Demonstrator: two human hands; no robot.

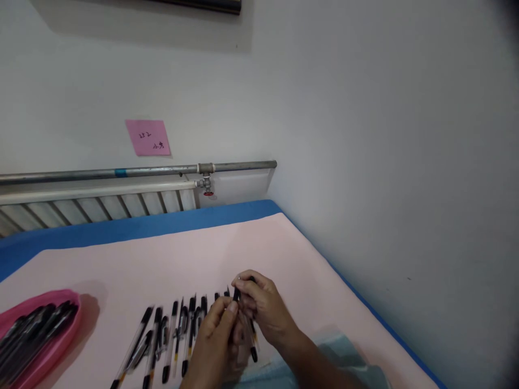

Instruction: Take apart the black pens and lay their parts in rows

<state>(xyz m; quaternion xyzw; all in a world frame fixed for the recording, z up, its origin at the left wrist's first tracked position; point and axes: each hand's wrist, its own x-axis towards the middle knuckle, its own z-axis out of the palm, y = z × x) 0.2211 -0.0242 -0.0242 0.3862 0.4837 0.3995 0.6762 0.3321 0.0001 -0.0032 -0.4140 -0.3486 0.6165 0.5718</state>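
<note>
My left hand is closed, with thumb and forefinger pinching a pen by its black part. My right hand is closed at the upper end of the same pen, its fingertips touching the tip. A small black piece shows between the right fingers, but its kind is hard to make out. Beneath and beside the hands, several clear-barrelled pens with black ends lie in a loose row, some with separate black caps alongside. The hands hide part of the row.
A pink container at the left holds several black pens. A pale pink sheet covers the blue-edged table. Light blue fabric lies near the right forearm. Behind are a radiator, a pipe and walls.
</note>
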